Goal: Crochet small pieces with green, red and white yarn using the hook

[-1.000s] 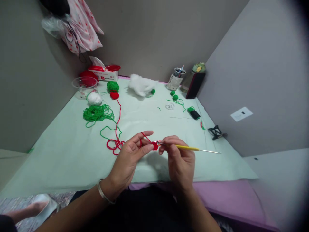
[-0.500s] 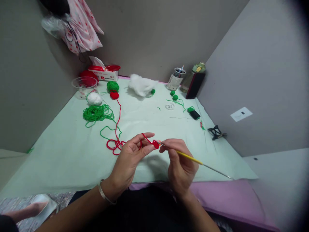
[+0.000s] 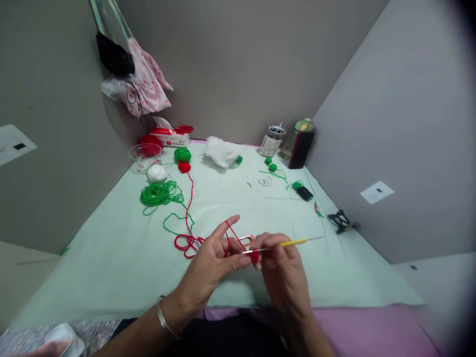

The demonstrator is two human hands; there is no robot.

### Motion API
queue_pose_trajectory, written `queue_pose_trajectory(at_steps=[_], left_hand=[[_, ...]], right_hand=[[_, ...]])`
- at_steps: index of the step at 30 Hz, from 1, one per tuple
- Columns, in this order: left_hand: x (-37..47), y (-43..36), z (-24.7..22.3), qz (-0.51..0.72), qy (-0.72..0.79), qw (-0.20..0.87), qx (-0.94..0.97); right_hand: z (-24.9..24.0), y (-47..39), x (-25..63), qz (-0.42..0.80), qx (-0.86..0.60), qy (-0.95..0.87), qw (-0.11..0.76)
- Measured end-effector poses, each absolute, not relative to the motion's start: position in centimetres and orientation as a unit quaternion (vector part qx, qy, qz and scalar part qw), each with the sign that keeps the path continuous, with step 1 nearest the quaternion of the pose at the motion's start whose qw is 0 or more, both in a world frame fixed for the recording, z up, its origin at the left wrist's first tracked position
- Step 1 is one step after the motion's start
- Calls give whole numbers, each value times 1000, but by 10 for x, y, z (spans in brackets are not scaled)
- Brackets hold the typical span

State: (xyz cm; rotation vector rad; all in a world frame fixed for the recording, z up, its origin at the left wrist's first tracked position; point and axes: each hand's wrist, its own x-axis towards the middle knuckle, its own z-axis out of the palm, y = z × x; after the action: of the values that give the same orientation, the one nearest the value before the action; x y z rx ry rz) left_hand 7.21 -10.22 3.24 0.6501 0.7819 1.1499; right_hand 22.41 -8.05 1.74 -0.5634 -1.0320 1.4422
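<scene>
Between my fingertips is a small red crocheted piece [image 3: 254, 256]. My left hand [image 3: 211, 255] pinches its left edge, with red yarn [image 3: 190, 201] running over the raised index finger. My right hand [image 3: 284, 270] holds a crochet hook by its yellow handle [image 3: 293, 243]; the metal tip lies across the red piece. A small orange-and-silver item [image 3: 246, 240] shows just behind the fingertips, partly hidden. The yarn leads back to a small red ball [image 3: 184, 166], and loose red loops lie left of my left hand.
Green yarn [image 3: 159, 194], a white ball [image 3: 156, 173], a clear tub [image 3: 145, 157] and a tissue box [image 3: 174, 138] lie at the left. White stuffing [image 3: 222, 151] sits at the back. A can [image 3: 271, 142], a bottle [image 3: 290, 144], a phone [image 3: 301, 150] and a black stand [image 3: 342, 221] are at the right.
The view has shifted, so the table sits lower. The hook has swung to nearly level across the red piece, my right hand has turned, and my left index finger is raised higher.
</scene>
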Motion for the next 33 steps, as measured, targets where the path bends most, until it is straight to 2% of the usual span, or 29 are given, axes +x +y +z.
queue_pose_trajectory(at_steps=[10,20,27,33], left_hand=[[67,-99,24,497,343,725,332],[36,-88,41,525,412,650,364],[1,-74,56,509,454,590,432],[4,-75,56,467,471,578,475]], right_hand=[[19,-80,224,727,-201,-366,546],[22,-72,233,755,-171,-294,561],[19,-71,234,762,-151,-296,556],[17,-71,234,767,-153,-289,552]])
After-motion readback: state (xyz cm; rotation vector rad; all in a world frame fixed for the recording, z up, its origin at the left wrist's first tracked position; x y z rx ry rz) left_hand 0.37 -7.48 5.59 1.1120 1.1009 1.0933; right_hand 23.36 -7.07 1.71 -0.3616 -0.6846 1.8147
